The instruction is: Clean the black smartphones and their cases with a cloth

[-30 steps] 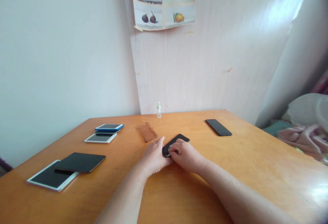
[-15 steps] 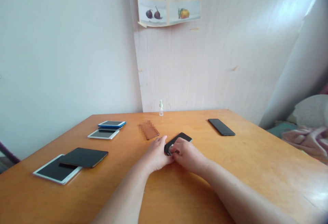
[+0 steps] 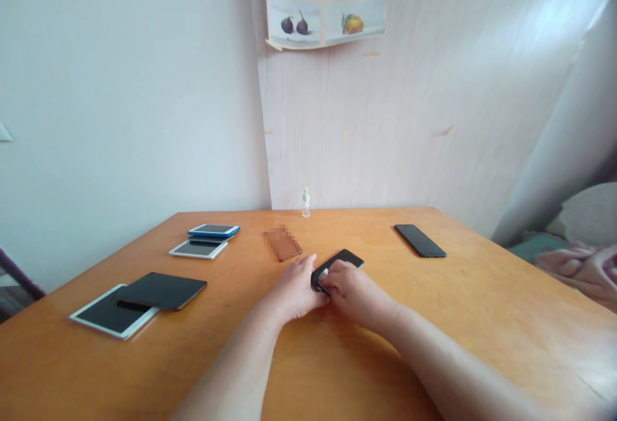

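Observation:
A black phone (image 3: 350,257) lies on the table, screen up and slanting away to the right. My left hand (image 3: 297,287) grips its near left end, thumb along the edge and the other fingers partly hidden underneath. My right hand (image 3: 355,292) is closed in a pinch over the near part of the screen. From its fingertips pokes a small white wad (image 3: 323,274), like tissue or cloth, pressed against the glass. Just beyond my left hand rests a brown phone case (image 3: 288,249), partly pixelated.
On the left of the wooden table (image 3: 231,357), a black tablet (image 3: 166,289) overlaps a white tablet (image 3: 103,312). Behind them, a blue-edged tablet (image 3: 213,230) sits on another white one (image 3: 197,249). A small spray bottle (image 3: 306,204) stands at the back; another black phone (image 3: 420,241) lies right.
My right hand has shifted slightly, with the white wad still on the phone's near end. The whole view has swung a little to the left. My left hand keeps its grip.

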`<state>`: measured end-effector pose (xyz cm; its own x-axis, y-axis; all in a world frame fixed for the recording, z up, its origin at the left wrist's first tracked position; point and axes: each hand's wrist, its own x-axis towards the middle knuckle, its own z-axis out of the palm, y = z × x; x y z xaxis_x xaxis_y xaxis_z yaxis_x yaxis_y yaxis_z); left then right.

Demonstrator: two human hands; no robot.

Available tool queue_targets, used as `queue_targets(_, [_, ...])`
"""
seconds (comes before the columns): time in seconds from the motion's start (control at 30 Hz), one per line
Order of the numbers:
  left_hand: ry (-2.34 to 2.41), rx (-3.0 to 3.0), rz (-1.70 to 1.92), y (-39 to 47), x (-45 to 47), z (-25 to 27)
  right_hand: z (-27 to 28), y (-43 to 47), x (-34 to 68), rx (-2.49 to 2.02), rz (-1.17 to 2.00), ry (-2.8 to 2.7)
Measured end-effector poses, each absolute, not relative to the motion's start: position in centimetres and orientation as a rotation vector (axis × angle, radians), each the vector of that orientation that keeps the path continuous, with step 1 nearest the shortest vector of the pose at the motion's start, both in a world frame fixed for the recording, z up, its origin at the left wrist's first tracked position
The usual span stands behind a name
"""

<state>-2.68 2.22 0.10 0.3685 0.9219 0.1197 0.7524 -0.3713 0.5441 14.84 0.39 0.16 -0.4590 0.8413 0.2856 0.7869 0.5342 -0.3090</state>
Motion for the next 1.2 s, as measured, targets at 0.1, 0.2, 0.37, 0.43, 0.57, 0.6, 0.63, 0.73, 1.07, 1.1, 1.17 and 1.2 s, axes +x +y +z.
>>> queue_targets(0.1, [1.451, 2.222, 0.581, 2.2, -2.7, 0.1, 0.3, 0.8, 15.2, -1.321, 0.214, -2.386])
queue_targets(0.2, [1.465, 2.2, 0.578, 2.2, -2.6, 0.0, 0.7, 2.4, 17.4, -1.678, 0.116, -2.255])
queue_targets(0.37, [1.453, 2.184, 0.592, 2.2, -2.8, -0.2, 0.8, 2.1, 17.2, -1.714, 0.046, -2.288])
queue_targets(0.43, [1.439, 2.177, 0.608, 2.3, -2.8, -0.2, 0.7, 0.9, 15.6, -1.453, 0.112, -2.416])
queue_targets(0.57, [1.419, 2.16, 0.652, 2.5, -2.9, -0.4, 0.7, 0.3, 14.5, -1.245, 0.216, -2.527])
queue_targets(0.6, [1.425, 2.153, 0.656, 2.5, -2.9, -0.4, 0.7, 0.6, 14.9, -1.309, 0.205, -2.508])
queue_targets(0.63, [1.432, 2.147, 0.654, 2.5, -2.9, -0.5, 0.7, 1.0, 15.3, -1.401, 0.186, -2.476])
queue_targets(0.73, [1.455, 2.126, 0.648, 2.4, -2.8, -0.5, 1.0, 1.5, 16.3, -1.592, 0.153, -2.402])
queue_targets(1.07, [1.431, 2.126, 0.674, 2.5, -3.0, -0.8, 0.3, 2.1, 15.6, -1.558, 0.27, -2.45])
queue_targets(1.1, [1.442, 2.122, 0.668, 2.5, -3.0, -0.8, 0.1, 2.7, 16.1, -1.682, 0.247, -2.38])
queue_targets(1.17, [1.451, 2.119, 0.669, 2.5, -2.9, -0.7, -0.1, 3.4, 16.9, -1.849, 0.19, -2.274])
queue_targets(1.2, [1.453, 2.121, 0.672, 2.4, -2.9, -0.7, -0.1, 3.3, 17.1, -1.869, 0.161, -2.262])
